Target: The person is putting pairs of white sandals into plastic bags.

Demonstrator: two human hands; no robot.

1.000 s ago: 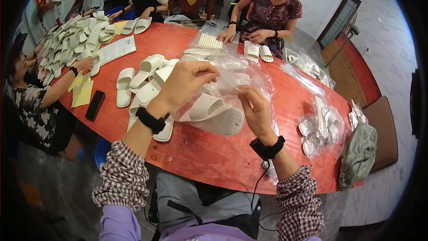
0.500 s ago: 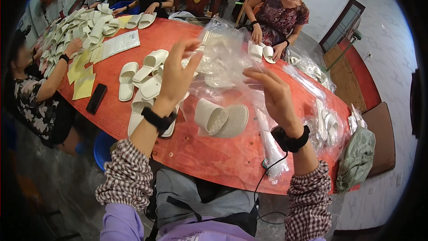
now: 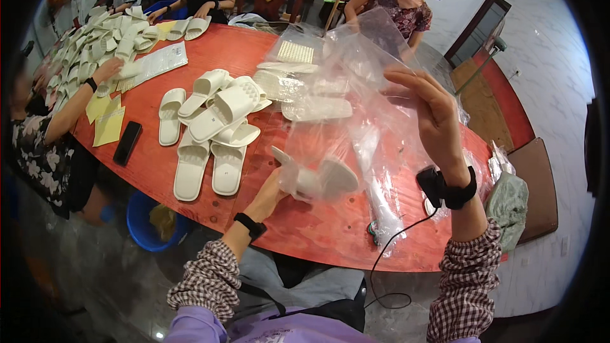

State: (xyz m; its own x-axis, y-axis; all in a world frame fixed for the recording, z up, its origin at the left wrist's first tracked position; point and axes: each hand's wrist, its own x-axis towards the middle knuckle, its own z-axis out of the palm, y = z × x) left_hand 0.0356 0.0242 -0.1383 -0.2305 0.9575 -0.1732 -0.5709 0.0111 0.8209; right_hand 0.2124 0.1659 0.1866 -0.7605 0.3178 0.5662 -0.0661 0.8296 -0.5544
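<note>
My right hand [image 3: 433, 113] is raised above the red table [image 3: 318, 235] and pinches the top of a large clear plastic bag [image 3: 356, 76], which hangs down in front of me. My left hand [image 3: 272, 192] is low at the near side of the table and grips a pair of white slippers [image 3: 319, 180] held together, at the bag's lower end. Whether the slippers are inside the bag I cannot tell. Both wrists carry black bands, and a cable runs down from the right one.
A heap of white slippers [image 3: 216, 121] lies left of my hands, with a black phone [image 3: 127, 143] and yellow papers [image 3: 109, 121] beyond. Stacked clear bags [image 3: 375, 197] and a grey-green bundle [image 3: 508, 204] lie right. Other people sit around the table. A blue bucket [image 3: 147, 221] stands below.
My right hand lifted the bag higher and to the right. My left hand left the bag, dropped to the table and took hold of the slipper pair.
</note>
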